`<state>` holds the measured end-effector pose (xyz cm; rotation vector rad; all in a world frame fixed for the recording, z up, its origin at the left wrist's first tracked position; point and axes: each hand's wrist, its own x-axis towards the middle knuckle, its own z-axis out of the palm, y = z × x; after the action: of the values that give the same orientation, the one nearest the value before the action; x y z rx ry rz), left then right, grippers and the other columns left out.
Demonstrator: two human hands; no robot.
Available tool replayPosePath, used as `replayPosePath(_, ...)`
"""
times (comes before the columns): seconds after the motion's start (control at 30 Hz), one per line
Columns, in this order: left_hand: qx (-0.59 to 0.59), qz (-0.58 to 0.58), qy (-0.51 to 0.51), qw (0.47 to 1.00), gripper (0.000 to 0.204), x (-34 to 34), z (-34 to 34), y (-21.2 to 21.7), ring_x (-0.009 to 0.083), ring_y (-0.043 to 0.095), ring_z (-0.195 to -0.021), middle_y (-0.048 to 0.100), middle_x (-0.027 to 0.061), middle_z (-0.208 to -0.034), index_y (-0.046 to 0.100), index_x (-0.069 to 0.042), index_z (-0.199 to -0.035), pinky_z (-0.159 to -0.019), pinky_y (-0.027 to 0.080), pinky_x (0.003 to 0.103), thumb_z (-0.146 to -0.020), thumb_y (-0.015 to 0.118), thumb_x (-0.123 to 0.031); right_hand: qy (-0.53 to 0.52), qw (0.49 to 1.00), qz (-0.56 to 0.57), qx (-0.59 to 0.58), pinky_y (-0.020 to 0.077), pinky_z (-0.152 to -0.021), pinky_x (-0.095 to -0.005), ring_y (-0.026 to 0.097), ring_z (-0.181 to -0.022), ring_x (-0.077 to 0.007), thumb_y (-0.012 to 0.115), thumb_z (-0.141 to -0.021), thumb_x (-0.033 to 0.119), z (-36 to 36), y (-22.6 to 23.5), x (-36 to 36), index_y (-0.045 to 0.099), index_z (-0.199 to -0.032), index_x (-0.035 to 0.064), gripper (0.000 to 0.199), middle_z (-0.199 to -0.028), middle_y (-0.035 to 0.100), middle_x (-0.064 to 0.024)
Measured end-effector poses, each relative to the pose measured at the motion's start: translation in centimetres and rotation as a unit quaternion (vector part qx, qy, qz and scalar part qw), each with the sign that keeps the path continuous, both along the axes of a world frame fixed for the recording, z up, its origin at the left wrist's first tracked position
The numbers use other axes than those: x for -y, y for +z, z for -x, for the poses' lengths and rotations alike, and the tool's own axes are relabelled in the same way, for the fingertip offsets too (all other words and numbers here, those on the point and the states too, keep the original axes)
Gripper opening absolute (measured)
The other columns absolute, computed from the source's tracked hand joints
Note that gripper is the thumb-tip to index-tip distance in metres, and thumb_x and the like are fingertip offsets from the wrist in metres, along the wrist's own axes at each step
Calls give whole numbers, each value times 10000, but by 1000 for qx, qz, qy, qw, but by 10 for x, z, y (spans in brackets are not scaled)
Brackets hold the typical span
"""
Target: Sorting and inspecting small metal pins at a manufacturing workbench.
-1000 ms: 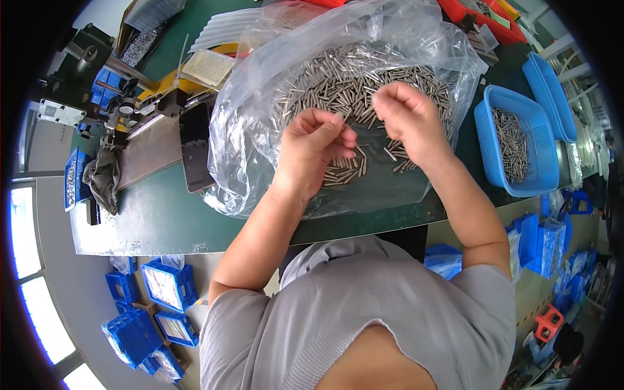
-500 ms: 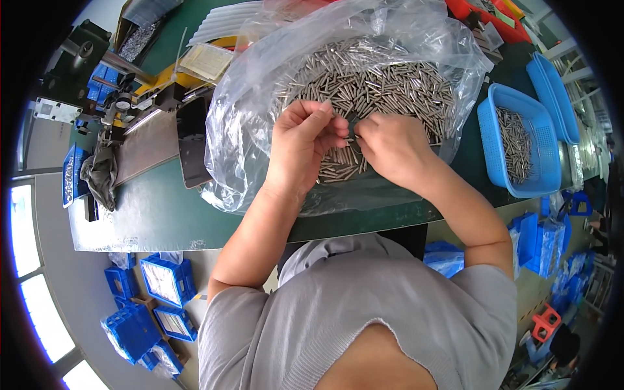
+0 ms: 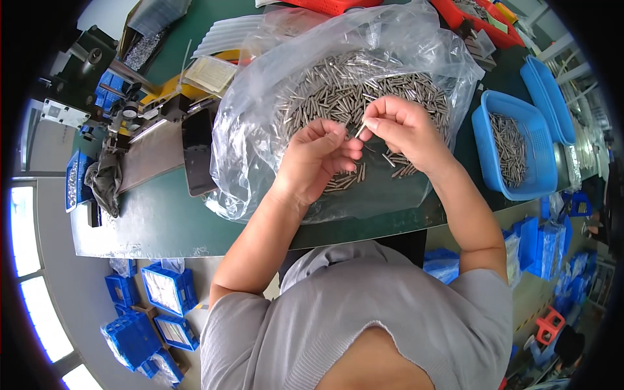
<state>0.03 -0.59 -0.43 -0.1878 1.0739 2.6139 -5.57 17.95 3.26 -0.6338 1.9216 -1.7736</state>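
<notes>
A large clear plastic bag (image 3: 244,127) lies spread on the green table, with a heap of small metal pins (image 3: 335,91) on it. Over the near side of the heap, my right hand (image 3: 406,133) pinches one slim metal pin (image 3: 360,132) between thumb and forefinger. My left hand (image 3: 312,159) is close beside it, palm turned inward, fingers curled and thumb against the forefinger. Whatever its fingertips hold is too small to make out. Loose pins (image 3: 348,179) lie beneath both hands, partly covered by them.
To the right stands a blue basket (image 3: 484,140) part-filled with pins (image 3: 510,149), beside another blue basket (image 3: 549,97). A dark tablet-like slab (image 3: 198,153) and a gauge stand (image 3: 130,110) are on the left. Red trays (image 3: 448,13) sit at the back; blue crates (image 3: 169,286) stand below.
My right hand has lifted and turned, and a pin now shows in its fingertips. My left hand has shifted slightly nearer to me and right. The pins under my hands lie differently.
</notes>
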Motion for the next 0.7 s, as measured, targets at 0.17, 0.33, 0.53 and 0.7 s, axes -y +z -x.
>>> replayPosePath(0.17,0,-18,-17,1000,87,-2,-1,0,207,639,-744,632,155,-851,524,1,-923,-617,541,287,-900,502,-80,-25,999,34,35,451,-692,-196,576,-758,-63,553,-865,73,-5,-1,7,568,-903,-10,93,-816,612,-29)
replayPosePath(0.33,6,-34,-10,999,87,-2,-1,-1,207,638,-745,630,156,-857,529,3,-926,-626,543,291,-900,502,-76,-10,998,50,24,452,-696,-192,564,-758,-51,562,-861,64,-5,-3,6,573,-910,-7,88,-820,610,-21)
replayPosePath(0.53,-3,-39,-17,999,92,-1,0,-2,208,638,-747,627,156,-851,526,4,-927,-625,546,294,-900,506,-82,-31,998,49,-9,450,-683,-185,552,-755,-35,579,-856,72,-4,-8,6,586,-896,-5,87,-814,602,3)
replayPosePath(0.7,0,-35,-15,999,93,-2,0,-2,210,638,-746,627,156,-842,519,5,-936,-627,549,298,-903,505,-80,-32,998,61,13,449,-677,-184,548,-750,-30,588,-850,69,-6,-7,6,592,-895,-2,84,-811,599,12)
